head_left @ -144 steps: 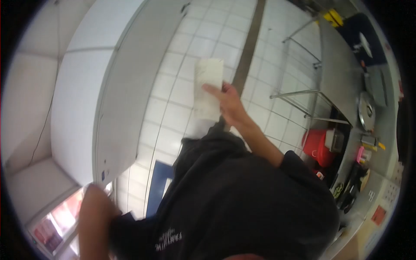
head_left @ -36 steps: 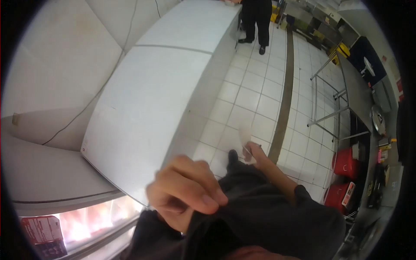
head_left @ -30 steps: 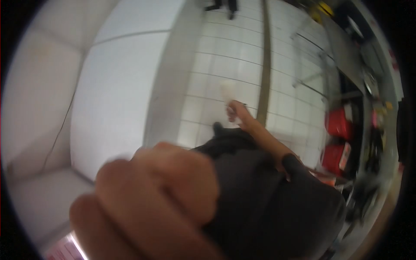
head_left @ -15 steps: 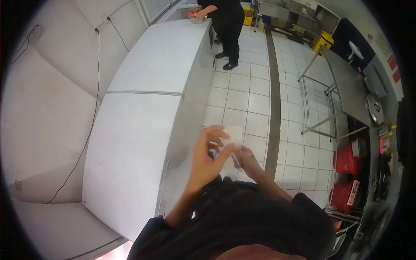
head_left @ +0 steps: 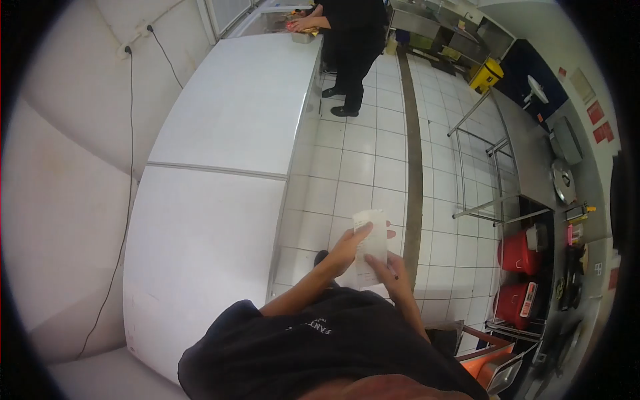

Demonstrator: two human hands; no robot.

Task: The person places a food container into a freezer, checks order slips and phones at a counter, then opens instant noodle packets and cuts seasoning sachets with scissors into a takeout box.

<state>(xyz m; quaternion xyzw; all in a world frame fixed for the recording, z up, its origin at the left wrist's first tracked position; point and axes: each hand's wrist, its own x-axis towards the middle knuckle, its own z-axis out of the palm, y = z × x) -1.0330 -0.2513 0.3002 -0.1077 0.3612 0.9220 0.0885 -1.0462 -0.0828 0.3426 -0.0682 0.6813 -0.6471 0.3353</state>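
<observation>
While both hands point(head_left: 345, 252) point(head_left: 397, 275) hold paper point(head_left: 371, 245), red tubs point(head_left: 512, 303) stand below the counter point(head_left: 599, 233).

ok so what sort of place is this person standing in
Probably a commercial kitchen or food-prep room, judging by the metal worktable, the round metal lid and the long white chest, which looks like a freezer.

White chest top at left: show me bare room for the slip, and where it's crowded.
Bare, and likely fit for the paper slip: the near panel, this side of the seam; the far panel, short of the metal container. Crowded: far right, around that container and the co-worker's hands.
</observation>
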